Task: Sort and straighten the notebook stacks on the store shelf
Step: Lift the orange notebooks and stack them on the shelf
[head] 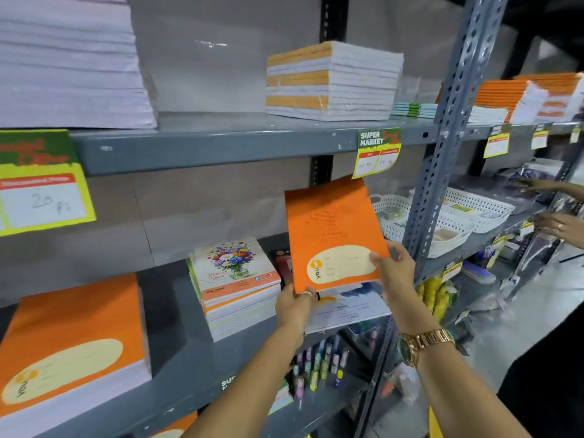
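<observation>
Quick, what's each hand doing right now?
Left hand: closed on the bottom edge of the orange notebook.
Right hand: closed on the same notebook's lower right corner.

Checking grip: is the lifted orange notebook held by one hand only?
No, the left hand and right hand both grip the orange notebook.

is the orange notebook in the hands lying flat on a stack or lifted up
Lifted: the orange notebook with the cream label stands tilted, gripped at its bottom edge by left hand and right hand.
</observation>
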Demonstrator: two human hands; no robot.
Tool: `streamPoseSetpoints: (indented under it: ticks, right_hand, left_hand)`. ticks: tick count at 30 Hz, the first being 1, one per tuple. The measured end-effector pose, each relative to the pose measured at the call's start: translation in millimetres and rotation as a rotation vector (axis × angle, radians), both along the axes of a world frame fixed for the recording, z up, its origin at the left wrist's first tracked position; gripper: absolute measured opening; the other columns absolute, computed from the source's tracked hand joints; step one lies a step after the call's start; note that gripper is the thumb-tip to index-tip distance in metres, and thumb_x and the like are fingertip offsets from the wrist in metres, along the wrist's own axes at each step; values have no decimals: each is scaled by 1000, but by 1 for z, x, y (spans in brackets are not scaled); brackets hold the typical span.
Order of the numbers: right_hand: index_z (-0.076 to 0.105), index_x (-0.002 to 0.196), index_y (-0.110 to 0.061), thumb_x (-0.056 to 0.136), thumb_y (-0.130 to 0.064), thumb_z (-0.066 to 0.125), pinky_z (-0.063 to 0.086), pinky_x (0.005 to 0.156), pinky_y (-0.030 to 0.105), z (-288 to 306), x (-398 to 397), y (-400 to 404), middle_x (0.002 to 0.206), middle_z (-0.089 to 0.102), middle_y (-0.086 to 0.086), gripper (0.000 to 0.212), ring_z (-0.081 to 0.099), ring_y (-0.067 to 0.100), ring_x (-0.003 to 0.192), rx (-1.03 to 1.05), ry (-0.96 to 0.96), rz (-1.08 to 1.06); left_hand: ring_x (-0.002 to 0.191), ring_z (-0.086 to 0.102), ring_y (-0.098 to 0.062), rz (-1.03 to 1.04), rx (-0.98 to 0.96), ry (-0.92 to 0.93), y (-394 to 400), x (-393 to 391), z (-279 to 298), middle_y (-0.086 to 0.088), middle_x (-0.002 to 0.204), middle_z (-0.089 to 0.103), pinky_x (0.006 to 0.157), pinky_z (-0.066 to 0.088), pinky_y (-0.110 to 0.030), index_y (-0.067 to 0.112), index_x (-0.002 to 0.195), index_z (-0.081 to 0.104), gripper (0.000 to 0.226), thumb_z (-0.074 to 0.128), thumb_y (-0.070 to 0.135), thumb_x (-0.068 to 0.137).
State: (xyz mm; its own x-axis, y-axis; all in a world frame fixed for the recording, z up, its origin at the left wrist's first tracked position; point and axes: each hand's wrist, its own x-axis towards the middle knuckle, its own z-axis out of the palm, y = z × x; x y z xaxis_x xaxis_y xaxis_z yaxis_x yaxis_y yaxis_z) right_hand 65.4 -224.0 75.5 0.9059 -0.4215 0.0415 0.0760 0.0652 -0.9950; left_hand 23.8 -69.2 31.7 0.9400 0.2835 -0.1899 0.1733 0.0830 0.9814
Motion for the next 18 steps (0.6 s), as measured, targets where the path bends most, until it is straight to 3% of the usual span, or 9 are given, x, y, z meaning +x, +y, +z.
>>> streamPoseSetpoints:
  ticks: [5, 7, 9, 12, 14, 18]
  right_hand:
    - [59, 98, -8, 86, 8, 55, 52, 73, 45, 15, -19, 42, 89, 62, 9, 20, 59, 26, 81, -11, -47, 83]
    - [60, 98, -4, 86, 9, 55, 51, 66, 38, 14, -25, 65, 81, 62, 4, 19, 57, 26, 82, -44, -69, 107]
    - [60, 95, -4, 86, 8, 56, 44, 61, 31, 12, -30, 90, 74, 59, 1, 15, 54, 24, 78, -62, -56, 143]
    - [59, 95, -7, 87, 4, 58, 42, 67, 35, 8, -36, 138, 83, 61, 10, 13, 54, 25, 78, -64, -4, 214]
    - [59, 93, -8, 87, 2, 59, 42, 67, 35, 6, -40, 168, 85, 60, 10, 12, 53, 25, 79, -68, 9, 253]
    - [59, 90, -9, 86, 3, 60, 45, 69, 32, 4, -48, 225, 86, 62, 8, 13, 55, 24, 84, -50, 55, 366]
  left_hand:
    - [74, 66, -24, 108, 35, -206, 42, -23, 23, -10, 98, 68, 68, 57, -38, 13, 98, 58, 10, 50, 8, 93]
    - [68, 64, -18, 149, 92, -236, 63, -37, 26, -7, 93, 68, 65, 58, -34, 17, 95, 57, 10, 51, 9, 92]
    - [76, 66, -25, 186, 117, -238, 86, -49, 27, -11, 96, 69, 73, 58, -39, 17, 94, 58, 9, 53, 9, 92]
    - [89, 68, -32, 252, 148, -215, 132, -67, 28, -16, 103, 70, 83, 56, -48, 9, 100, 62, 12, 56, 9, 90]
    - [85, 69, -33, 285, 164, -204, 161, -77, 28, -14, 99, 71, 79, 58, -46, 9, 98, 62, 10, 56, 9, 90]
    - [69, 68, -20, 354, 146, -198, 214, -101, 28, 3, 77, 68, 61, 56, -27, 12, 98, 59, 8, 56, 11, 90]
